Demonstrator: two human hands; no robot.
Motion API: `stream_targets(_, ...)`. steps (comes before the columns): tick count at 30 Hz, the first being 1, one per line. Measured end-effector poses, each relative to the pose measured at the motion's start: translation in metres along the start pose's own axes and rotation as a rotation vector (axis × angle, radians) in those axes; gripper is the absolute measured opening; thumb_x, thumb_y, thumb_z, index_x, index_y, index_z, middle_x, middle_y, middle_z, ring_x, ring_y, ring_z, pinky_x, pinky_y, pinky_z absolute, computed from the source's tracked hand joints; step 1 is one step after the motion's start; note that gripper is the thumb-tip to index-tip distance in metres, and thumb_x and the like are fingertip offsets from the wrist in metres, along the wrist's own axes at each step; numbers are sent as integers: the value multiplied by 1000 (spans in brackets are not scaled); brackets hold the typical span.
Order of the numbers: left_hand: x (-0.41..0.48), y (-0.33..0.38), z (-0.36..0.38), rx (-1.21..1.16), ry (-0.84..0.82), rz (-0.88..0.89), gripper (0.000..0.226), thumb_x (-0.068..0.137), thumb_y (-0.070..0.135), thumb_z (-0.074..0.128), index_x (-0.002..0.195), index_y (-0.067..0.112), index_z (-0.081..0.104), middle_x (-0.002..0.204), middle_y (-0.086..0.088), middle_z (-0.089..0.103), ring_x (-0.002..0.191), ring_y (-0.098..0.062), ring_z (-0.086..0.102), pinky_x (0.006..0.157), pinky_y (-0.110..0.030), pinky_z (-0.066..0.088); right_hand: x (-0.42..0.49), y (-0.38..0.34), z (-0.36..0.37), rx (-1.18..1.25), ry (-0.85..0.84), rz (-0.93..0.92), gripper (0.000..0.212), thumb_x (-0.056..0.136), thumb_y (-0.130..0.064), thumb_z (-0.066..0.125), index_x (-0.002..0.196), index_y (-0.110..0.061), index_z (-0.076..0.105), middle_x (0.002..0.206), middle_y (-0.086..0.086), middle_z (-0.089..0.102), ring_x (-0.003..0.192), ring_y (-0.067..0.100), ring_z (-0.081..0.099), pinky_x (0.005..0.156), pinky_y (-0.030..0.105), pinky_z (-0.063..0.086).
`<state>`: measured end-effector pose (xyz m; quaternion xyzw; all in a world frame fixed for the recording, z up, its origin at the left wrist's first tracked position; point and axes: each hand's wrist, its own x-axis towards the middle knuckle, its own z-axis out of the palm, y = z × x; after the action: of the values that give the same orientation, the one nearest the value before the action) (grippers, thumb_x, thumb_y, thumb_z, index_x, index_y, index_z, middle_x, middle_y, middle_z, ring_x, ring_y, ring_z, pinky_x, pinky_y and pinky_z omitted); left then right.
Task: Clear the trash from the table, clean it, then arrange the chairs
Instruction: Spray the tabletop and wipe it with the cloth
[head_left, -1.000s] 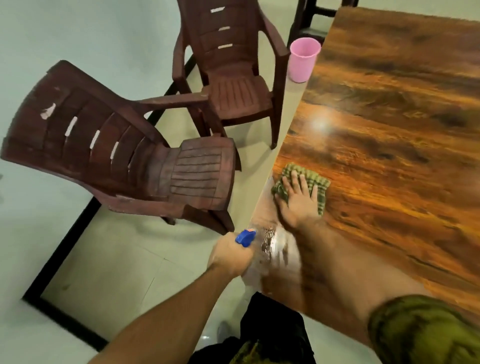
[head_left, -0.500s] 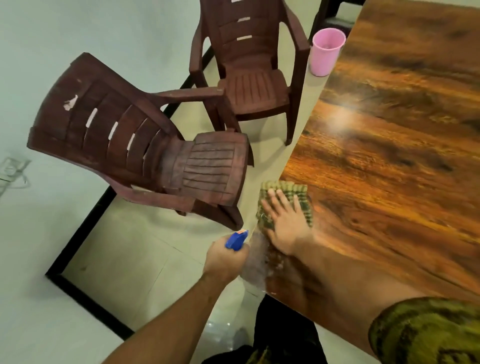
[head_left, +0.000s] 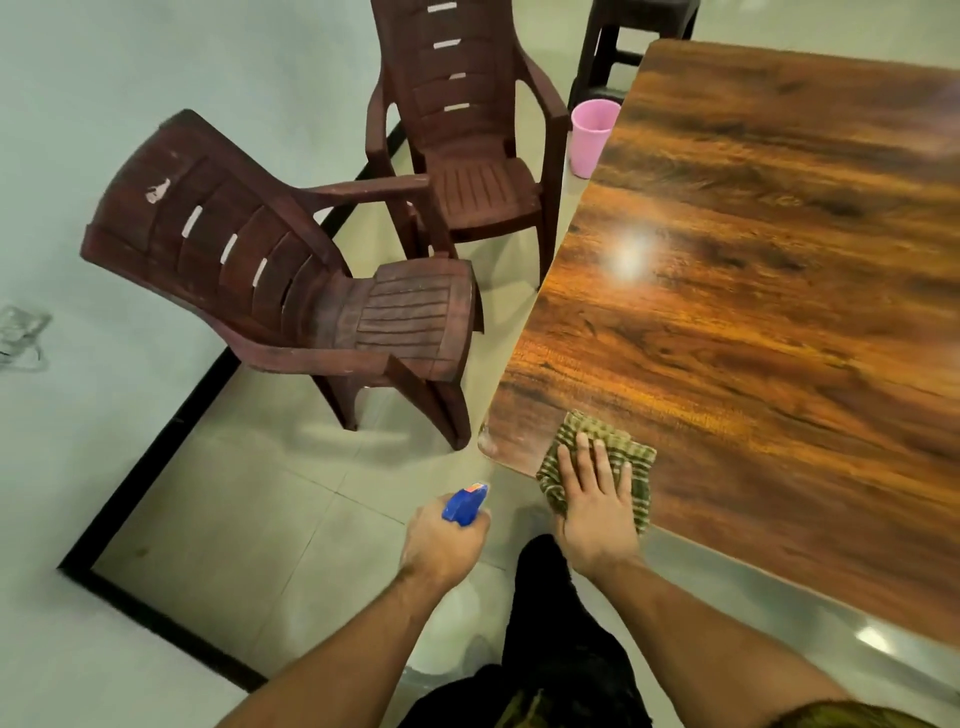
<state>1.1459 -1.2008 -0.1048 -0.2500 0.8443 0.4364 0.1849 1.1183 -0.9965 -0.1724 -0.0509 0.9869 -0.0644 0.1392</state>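
A glossy wood-grain table (head_left: 769, 291) fills the right side of the head view. My right hand (head_left: 597, 499) presses flat, fingers spread, on a green checked cloth (head_left: 621, 452) at the table's near left corner. My left hand (head_left: 447, 540) is closed around a spray bottle with a blue nozzle (head_left: 465, 503), held over the floor just left of that corner. Two dark brown plastic armchairs stand left of the table: the nearer chair (head_left: 322, 291) is turned at an angle, the farther chair (head_left: 467, 135) faces me.
A pink bucket (head_left: 592, 135) stands on the floor by the table's left edge. A dark stool (head_left: 623, 47) sits beyond the table's far corner. A black skirting line runs along the pale wall at the left. Tiled floor lies open between me and the chairs.
My right hand slid the cloth toward me along the table's left edge to the near corner. The view shifted back and right; my left hand kept hold of the spray bottle.
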Motion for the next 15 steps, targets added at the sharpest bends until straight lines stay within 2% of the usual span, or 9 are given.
stream_targets(2, -11, -13, 5, 23, -17, 3, 43, 66, 52, 53, 74, 11, 60, 71, -18, 67, 55, -26, 55, 61, -52, 58, -7, -8, -2, -38, -38, -62, 86, 96, -19, 41, 152, -24, -24, 158, 2, -33, 148, 26, -29, 120, 55, -13)
stream_targets(6, -32, -20, 24, 78, -66, 33, 38, 71, 45, 55, 73, 7, 55, 71, -20, 65, 53, -20, 51, 59, -49, 56, -29, 32, -12, -176, -72, -247, 88, 95, -3, 38, 153, -26, -24, 157, -2, -35, 147, 23, -29, 119, 51, -11)
stream_targets(10, -45, -10, 48, 132, -108, 54, 39, 70, 45, 53, 74, 6, 53, 71, -18, 66, 53, -21, 49, 58, -46, 56, -68, 70, 1, -87, -61, 12, 96, 88, 1, 44, 153, -23, -23, 159, 1, -32, 142, 23, -41, 120, 50, -12)
stream_targets(11, -46, -7, 55, 133, -114, 47, 41, 68, 47, 53, 74, 7, 54, 71, -18, 66, 53, -21, 49, 58, -46, 56, -76, 70, 8, -71, -6, 28, 101, 82, 0, 54, 156, -20, -12, 163, 4, -22, 145, 26, -35, 121, 53, -7)
stream_targets(13, -50, 3, 75, 151, -133, 46, 42, 66, 50, 52, 74, 8, 54, 72, -17, 66, 54, -23, 48, 60, -48, 55, -95, 73, 21, -26, -12, -54, 109, 60, -1, 73, 157, -16, 25, 165, 9, 14, 152, 31, 3, 118, 54, 12)
stream_targets(14, -50, 6, 83, 182, -146, 53, 40, 68, 48, 53, 73, 8, 54, 71, -17, 65, 55, -24, 47, 61, -47, 54, -101, 71, 29, -6, -15, -146, 110, 51, -3, 79, 153, -16, 38, 162, 7, 26, 149, 30, 20, 118, 51, 21)
stream_targets(15, -54, 12, 91, 213, -168, 66, 35, 73, 44, 55, 72, 8, 52, 68, -16, 63, 56, -25, 46, 60, -44, 53, -108, 70, 34, 25, -44, -229, 110, 49, -7, 81, 151, -18, 40, 160, 4, 32, 146, 28, 29, 118, 46, 25)
